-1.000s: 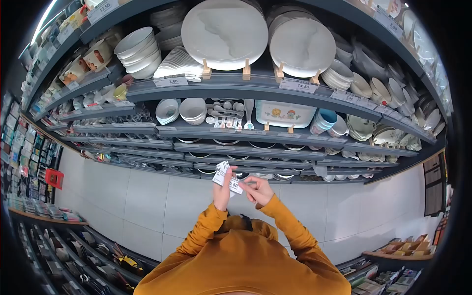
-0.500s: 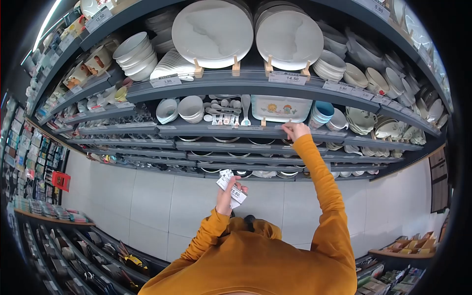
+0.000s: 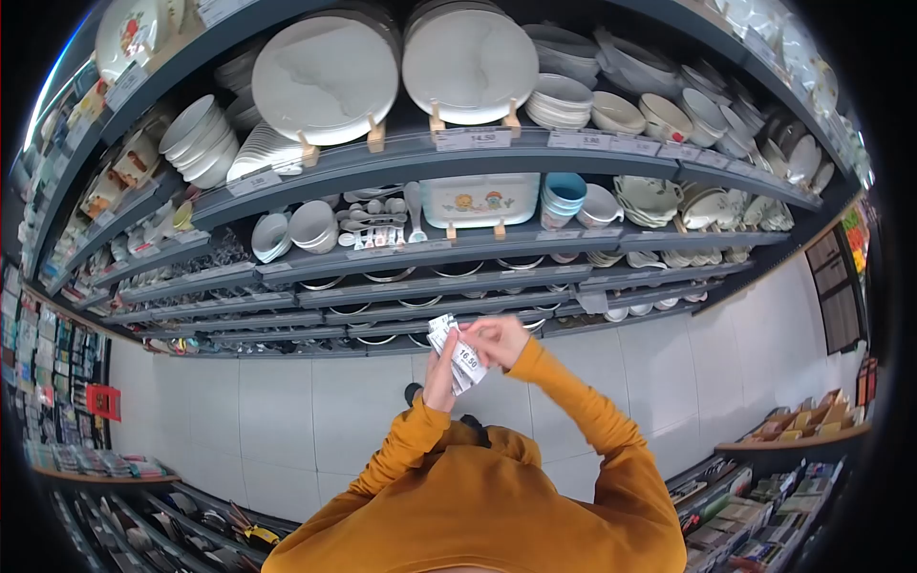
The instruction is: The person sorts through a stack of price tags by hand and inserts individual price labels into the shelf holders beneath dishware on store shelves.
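A small fan of white price labels (image 3: pixel 466 363) is gripped in my left hand (image 3: pixel 438 382), held in front of my body above the floor. The label on top reads 16.50. My right hand (image 3: pixel 500 341) meets the labels from the right, its thumb and fingers pinched on their upper edge. Beyond both hands, the shelf holds a rectangular tray (image 3: pixel 479 202) with cartoon figures, propped on small wooden stands. Blue cups (image 3: pixel 563 196) are stacked to its right, and white spoons (image 3: pixel 377 224) stand to its left.
Large white plates (image 3: pixel 327 81) stand upright on the shelf above, behind a 14.50 shelf label (image 3: pixel 474 139). Bowls (image 3: pixel 201 143) are stacked to their left. A red basket (image 3: pixel 103 402) is at the far left. Lower shelving (image 3: pixel 793 439) rises behind me on the right.
My right hand has drawn back from the shelf edge below the tray to the labels in my left hand. The top label now reads 16.50. My view has shifted to the right.
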Tool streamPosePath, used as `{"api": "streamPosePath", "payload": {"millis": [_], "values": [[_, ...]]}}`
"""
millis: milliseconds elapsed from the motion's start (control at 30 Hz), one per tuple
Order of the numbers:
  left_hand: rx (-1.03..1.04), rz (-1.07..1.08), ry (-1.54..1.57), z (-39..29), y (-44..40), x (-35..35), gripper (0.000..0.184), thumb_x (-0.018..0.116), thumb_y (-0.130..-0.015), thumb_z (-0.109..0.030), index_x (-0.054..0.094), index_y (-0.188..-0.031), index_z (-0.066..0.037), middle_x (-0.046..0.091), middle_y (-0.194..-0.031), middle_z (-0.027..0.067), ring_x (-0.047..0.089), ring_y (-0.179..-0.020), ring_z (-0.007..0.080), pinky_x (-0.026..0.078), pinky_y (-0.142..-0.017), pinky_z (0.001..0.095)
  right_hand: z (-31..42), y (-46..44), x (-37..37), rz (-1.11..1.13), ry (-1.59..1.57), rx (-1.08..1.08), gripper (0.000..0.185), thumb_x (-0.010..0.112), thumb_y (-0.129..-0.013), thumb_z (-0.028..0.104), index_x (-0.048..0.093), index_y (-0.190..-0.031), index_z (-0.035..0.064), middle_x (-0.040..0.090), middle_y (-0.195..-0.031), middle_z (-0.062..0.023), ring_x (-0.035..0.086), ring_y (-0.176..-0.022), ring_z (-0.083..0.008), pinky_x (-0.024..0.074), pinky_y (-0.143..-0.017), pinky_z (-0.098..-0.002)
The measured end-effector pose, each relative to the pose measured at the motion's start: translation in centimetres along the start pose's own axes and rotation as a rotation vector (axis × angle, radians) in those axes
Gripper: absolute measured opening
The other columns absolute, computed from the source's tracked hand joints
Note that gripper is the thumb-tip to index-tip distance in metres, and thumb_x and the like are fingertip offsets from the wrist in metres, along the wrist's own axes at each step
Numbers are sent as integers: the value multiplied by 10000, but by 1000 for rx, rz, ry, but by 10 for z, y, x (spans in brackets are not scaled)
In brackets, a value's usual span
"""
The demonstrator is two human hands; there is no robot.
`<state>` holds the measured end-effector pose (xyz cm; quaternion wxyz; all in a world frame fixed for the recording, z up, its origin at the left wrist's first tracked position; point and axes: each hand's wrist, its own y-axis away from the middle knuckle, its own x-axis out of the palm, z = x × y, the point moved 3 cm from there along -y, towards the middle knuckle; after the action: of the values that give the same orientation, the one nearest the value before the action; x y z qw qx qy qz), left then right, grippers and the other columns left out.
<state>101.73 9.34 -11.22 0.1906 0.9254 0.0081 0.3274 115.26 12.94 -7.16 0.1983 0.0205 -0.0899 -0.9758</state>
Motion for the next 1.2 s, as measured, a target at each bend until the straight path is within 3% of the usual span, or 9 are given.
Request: {"api": "streamPosePath", "payload": {"millis": [33, 133, 233, 433, 600, 700, 867, 1067, 1200], "values": [[-9, -9, 50, 2, 1, 7, 335, 488, -976, -314, 520, -1174, -46, 598, -925, 31, 611, -798, 98, 505, -673, 240, 18, 2, -13, -16, 99, -14, 165, 646, -893, 217, 667, -886, 53, 591, -563, -2, 485, -452, -31, 370, -427, -199], [-15, 116, 44, 6, -2, 18, 327, 431, -998, -290, 504, -1175, -25, 596, -912, 63, 618, -792, 157, 522, -678, 286, 94, 1, -75, -491, 371, -348, 209, 617, -905, 240, 658, -938, 37, 589, -517, -24, 555, -444, -77, 422, -433, -256], [-65, 144, 37, 17, -7, 24, 357, 411, -999, -320, 506, -1156, -14, 563, -820, 59, 616, -735, 188, 519, -652, 300, 167, -14, -135, -745, 797, -553, 232, 620, -891, 271, 624, -1076, 131, 589, -516, -43, 585, -444, -208, 453, -460, -309], [-196, 224, 59, 20, -19, 42, 373, 476, -969, -362, 513, -1116, -21, 444, -674, 16, 538, -598, 163, 455, -551, 285, 197, -54, -193, -712, 1206, -444, 259, 589, -887, 353, 644, -1068, 177, 617, -544, -23, 625, -534, -235, 484, -524, -330], [-232, 243, 57, 22, -42, 63, 372, 471, -973, -365, 501, -1118, -24, 418, -659, 12, 475, -572, 137, 414, -532, 278, 212, -51, -202, -553, 891, -529, 202, 647, -875, 228, 675, -1001, 72, 551, -490, -1, 477, -422, -53, 379, -438, -214], [-209, 284, 66, 23, -64, 90, 386, 515, -954, -379, 514, -1105, -23, 413, -668, 1, 482, -572, 126, 415, -527, 278, 227, -48, -211, -484, 798, -502, 218, 655, -871, 243, 673, -1003, 71, 555, -486, 1, 478, -413, -56, 379, -440, -210], [-142, 344, 31, 16, -97, 141, 395, 500, -961, -377, 490, -1127, -18, 405, -678, 2, 487, -587, 127, 417, -530, 281, 226, -60, -234, -368, 1147, -398, 265, 650, -851, 310, 694, -922, 59, 586, -473, -18, 539, -410, -118, 430, -479, -257], [123, 398, 76, 8, -112, 183, 360, 484, -976, -258, 420, -1201, 16, 420, -738, 15, 477, -603, 115, 412, -536, 265, 236, -31, -244, -445, 597, -532, 175, 651, -871, 202, 675, -890, 30, 549, -473, 1, 482, -422, -40, 371, -433, -213], [386, 439, 13, 8, -117, 203, 342, 466, -985, -238, 437, -1203, 24, 479, -774, 24, 479, -603, 97, 406, -538, 241, 170, 6, -227, -279, 291, -270, 158, 669, -875, 176, 650, -878, 19, 554, -498, 14, 437, -402, -18, 334, -387, -200]]}}
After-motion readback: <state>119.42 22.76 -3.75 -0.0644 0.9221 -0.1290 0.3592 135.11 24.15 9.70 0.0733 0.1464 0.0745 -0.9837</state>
